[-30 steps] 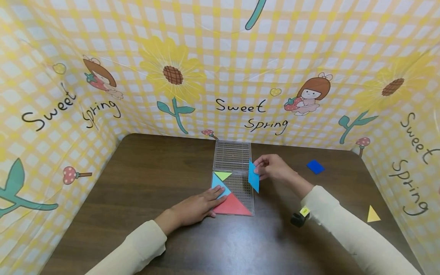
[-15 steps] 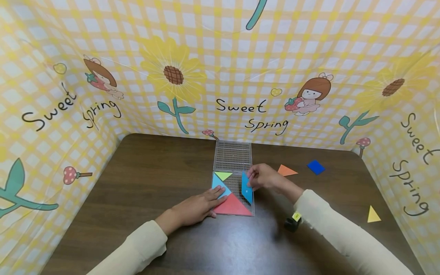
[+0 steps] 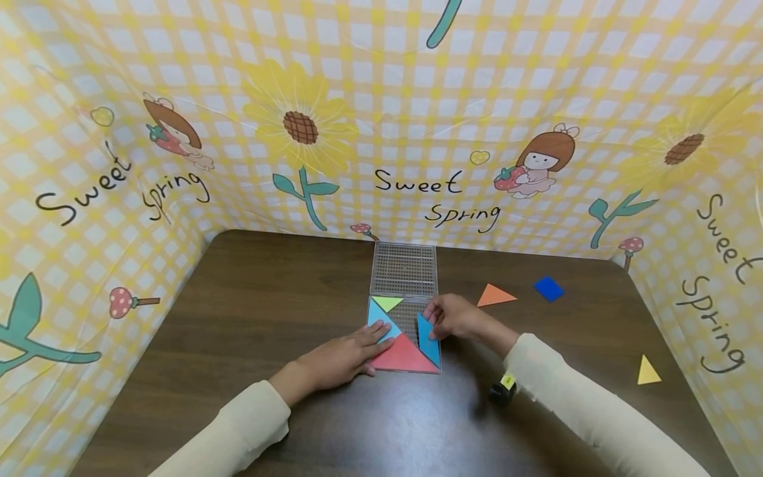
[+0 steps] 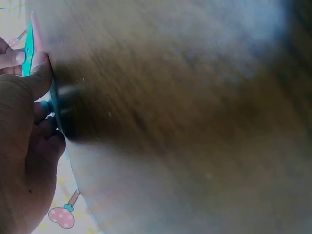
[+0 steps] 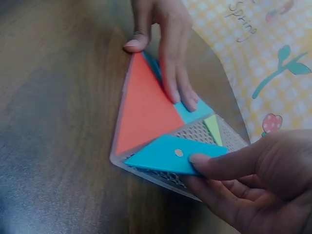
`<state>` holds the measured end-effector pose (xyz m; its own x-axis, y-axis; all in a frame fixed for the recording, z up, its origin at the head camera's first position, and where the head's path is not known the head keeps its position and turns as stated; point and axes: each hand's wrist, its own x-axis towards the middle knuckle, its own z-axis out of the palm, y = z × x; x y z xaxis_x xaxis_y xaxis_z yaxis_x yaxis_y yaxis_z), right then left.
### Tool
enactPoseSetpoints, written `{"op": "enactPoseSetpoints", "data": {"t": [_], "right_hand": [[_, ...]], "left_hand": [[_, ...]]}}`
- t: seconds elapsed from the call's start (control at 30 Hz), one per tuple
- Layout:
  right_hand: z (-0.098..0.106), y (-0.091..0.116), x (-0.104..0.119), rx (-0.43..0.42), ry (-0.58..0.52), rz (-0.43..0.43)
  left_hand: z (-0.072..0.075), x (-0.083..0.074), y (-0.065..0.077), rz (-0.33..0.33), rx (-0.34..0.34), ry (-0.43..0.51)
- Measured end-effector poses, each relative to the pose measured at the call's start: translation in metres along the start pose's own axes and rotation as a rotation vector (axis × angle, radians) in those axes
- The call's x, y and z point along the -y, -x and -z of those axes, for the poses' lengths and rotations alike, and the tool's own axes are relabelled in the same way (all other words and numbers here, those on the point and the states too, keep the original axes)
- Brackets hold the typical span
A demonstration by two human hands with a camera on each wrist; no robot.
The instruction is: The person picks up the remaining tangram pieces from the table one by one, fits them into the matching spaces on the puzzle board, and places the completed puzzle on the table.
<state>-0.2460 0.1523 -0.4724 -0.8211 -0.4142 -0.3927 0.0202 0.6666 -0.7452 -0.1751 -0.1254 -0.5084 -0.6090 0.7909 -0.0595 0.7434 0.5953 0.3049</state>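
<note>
My right hand [image 3: 456, 318] pinches a blue parallelogram tangram piece [image 5: 165, 153] between thumb and fingers. The piece is tilted over the right side of the clear gridded case [image 3: 409, 321], its lower tip near the corner of the red triangle [image 3: 405, 356]. A small magnet-like dot shows on its face. My left hand [image 3: 340, 358] rests with extended fingers on the light blue triangle [image 3: 377, 314] in the case, its thumb at the case's near edge. A small green triangle [image 3: 387, 303] lies in the far left corner. The left wrist view shows little of the pieces.
The case's other half, a gridded lid [image 3: 404, 268], lies opened flat behind. To the right on the brown table [image 3: 250, 291] are an orange triangle [image 3: 496, 296], a dark blue square [image 3: 548, 289] and a yellow triangle [image 3: 648, 371]. A patterned cloth [image 3: 411, 132] surrounds the table.
My right hand has carried the blue parallelogram leftward and down over the case, tilting it lower towards the red triangle. The orange triangle has come into sight. The left hand has stayed put.
</note>
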Motion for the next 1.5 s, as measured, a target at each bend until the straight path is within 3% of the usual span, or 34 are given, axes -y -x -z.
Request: {"op": "enactPoseSetpoints", "data": {"t": [0.13,0.37,0.57,0.9,1.5], "right_hand": [[-0.005,0.001,0.001,-0.038,0.047,-0.019],[-0.012,0.005,0.001,-0.096,0.022,-0.095],[-0.012,0.005,0.004,-0.116,0.090,-0.120],[-0.012,0.010,0.011,-0.172,0.240,-0.031],[-0.021,0.010,0.012,-0.238,0.361,-0.053]], "left_hand": [[0.001,-0.001,0.000,0.000,0.002,0.007],[0.000,0.000,0.000,0.000,-0.004,0.011],[0.002,-0.001,-0.001,0.002,-0.004,0.021],[0.003,-0.001,-0.001,-0.002,-0.006,0.010],[0.003,-0.001,-0.002,0.005,-0.001,0.016]]}}
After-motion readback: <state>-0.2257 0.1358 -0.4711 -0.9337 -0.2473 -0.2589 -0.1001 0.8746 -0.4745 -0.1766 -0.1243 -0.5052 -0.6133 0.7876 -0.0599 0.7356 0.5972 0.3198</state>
